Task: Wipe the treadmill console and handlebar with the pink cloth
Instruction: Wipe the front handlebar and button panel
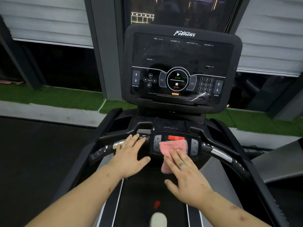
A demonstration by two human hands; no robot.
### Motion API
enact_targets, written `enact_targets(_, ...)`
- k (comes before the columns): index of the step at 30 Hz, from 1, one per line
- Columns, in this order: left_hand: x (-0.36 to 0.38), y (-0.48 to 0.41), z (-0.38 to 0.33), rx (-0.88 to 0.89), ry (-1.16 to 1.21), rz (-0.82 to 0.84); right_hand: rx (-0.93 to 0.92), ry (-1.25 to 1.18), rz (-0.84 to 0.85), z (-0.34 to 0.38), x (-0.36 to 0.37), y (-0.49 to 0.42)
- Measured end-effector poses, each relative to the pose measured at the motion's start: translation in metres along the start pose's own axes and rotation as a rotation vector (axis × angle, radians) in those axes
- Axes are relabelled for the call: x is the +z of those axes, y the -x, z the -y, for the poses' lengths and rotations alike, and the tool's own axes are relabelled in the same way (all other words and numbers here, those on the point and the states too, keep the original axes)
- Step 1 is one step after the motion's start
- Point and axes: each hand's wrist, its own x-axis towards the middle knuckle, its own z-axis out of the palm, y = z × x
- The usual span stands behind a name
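The treadmill console (182,63) stands upright ahead. Its dark screen is unlit, with "Fitness" printed along the top, a round START/STOP control in the middle, a number pad to the right, and INCLINE and SPEED arrows at the two ends. Smudges and a pale streak show on the glass near the number pad.

Below it, the curved handlebar (105,149) runs across the frame, black with silver sensor sections on both sides. At its centre sits a small control pod (157,142) with plus and minus buttons on each side and a red stop button (176,138) along its top edge.

The pink cloth (172,147) lies folded on this pod, just below the red button, and its lower end hangs over the pod's near edge. The right hand (188,177) presses on it with its fingers (173,155) straight and slightly apart, laid flat on the cloth's lower half with the thumb held off to the side.

The left hand (129,156) rests flat on the left stretch of the handlebar, just beside the pod. Its fingers (134,141) are straight and close together, the thumb is spread wide, and it holds nothing.

The black treadmill belt (139,194) runs beneath both forearms and carries a red mark (157,204). Green turf (49,97) and grey window blinds (45,18) lie beyond the machine.
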Motion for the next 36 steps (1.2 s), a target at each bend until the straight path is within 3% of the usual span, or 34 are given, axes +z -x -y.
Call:
enact_targets(10, 0.0, 0.0, 0.004, 0.024, -0.007, 0.003, 0.094, -0.002, -0.026, 0.035, -0.003, -0.016)
enact_targets(36, 0.013, -0.007, 0.008, 0.049, -0.074, -0.065, 0.298, -0.068, -0.085, 0.019, 0.018, 0.015)
